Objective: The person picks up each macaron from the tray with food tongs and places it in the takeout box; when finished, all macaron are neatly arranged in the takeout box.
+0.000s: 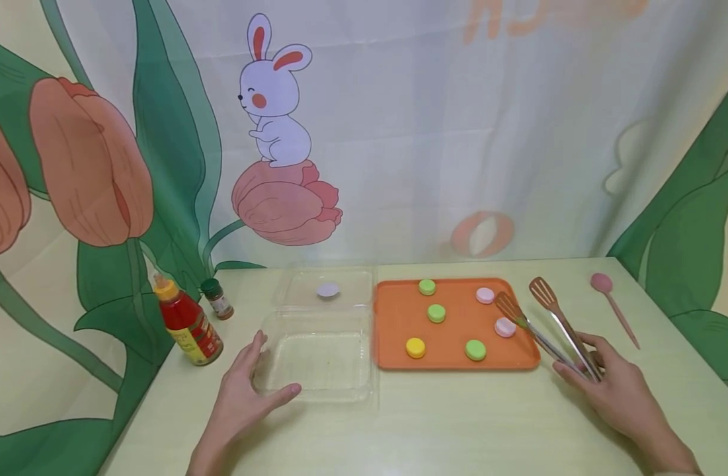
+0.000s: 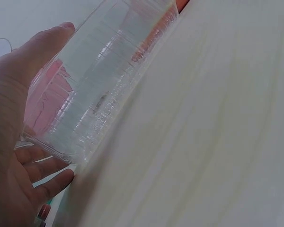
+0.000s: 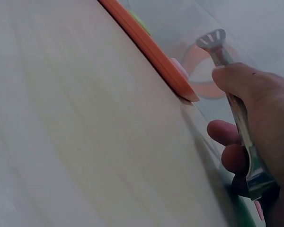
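Note:
My right hand (image 1: 622, 390) grips a pair of metal tongs (image 1: 568, 330) with brown slotted heads, spread apart. One head is over the right end of the orange tray (image 1: 393, 360), near a pink macaron (image 1: 505, 327); the other is beyond the tray's edge. In the right wrist view, thumb and fingers wrap the tongs (image 3: 241, 118). My left hand (image 1: 241, 387) is at the left side of a clear plastic box (image 1: 316, 395), thumb and fingers spread around its near left corner. The left wrist view shows the box (image 2: 85, 94) between thumb and fingers; firm contact cannot be told.
On the tray sit three green macarons (image 1: 436, 313), a yellow one (image 1: 415, 348) and another pink one (image 1: 485, 295). The box's lid (image 1: 298, 291) lies folded back. A red sauce bottle (image 1: 191, 327) and spice jar (image 1: 217, 301) stand left; a pink spoon (image 1: 613, 307) lies right.

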`<state>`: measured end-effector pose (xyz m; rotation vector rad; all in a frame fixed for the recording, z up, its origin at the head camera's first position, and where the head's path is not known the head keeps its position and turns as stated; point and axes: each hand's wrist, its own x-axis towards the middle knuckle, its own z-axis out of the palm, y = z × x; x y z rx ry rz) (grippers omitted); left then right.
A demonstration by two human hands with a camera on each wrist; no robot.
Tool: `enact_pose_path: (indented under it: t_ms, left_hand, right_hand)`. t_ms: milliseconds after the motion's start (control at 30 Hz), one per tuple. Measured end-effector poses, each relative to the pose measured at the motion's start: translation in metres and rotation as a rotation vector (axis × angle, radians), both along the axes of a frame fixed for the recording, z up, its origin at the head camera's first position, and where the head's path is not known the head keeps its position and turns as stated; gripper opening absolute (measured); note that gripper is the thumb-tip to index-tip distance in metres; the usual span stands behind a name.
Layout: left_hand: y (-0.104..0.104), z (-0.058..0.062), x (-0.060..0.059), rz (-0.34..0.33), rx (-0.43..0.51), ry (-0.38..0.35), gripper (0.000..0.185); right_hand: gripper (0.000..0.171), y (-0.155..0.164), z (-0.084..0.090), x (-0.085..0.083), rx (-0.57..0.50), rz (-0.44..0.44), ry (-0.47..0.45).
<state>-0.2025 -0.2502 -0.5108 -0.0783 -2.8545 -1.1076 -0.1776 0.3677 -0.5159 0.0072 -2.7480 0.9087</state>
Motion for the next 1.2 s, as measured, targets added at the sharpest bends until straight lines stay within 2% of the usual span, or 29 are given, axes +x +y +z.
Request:
enact_pose_path:
  t_ms: [333, 633, 933, 1200]
  left_hand:
    - [0.001, 0.000, 0.000, -0.007, -0.014, 0.004, 0.129]
    - [0.001, 0.001, 0.000, -0.009, -0.015, -0.006, 0.129]
    - [0.002, 0.002, 0.001, -0.012, -0.018, -0.023, 0.130]
    - [0.003, 0.005, 0.000, -0.013, -0.018, -0.038, 0.129]
  right_hand:
    - [0.065, 0.004, 0.007, 0.001, 0.046, 0.099, -0.113]
    - [0.048, 0.005, 0.007, 0.005, 0.047, 0.165, -0.079]
    - [0.043, 0.004, 0.012, 0.007, 0.049, 0.177, -0.149]
    - [0.034, 0.003, 0.011, 0.005, 0.050, 0.185, -0.129]
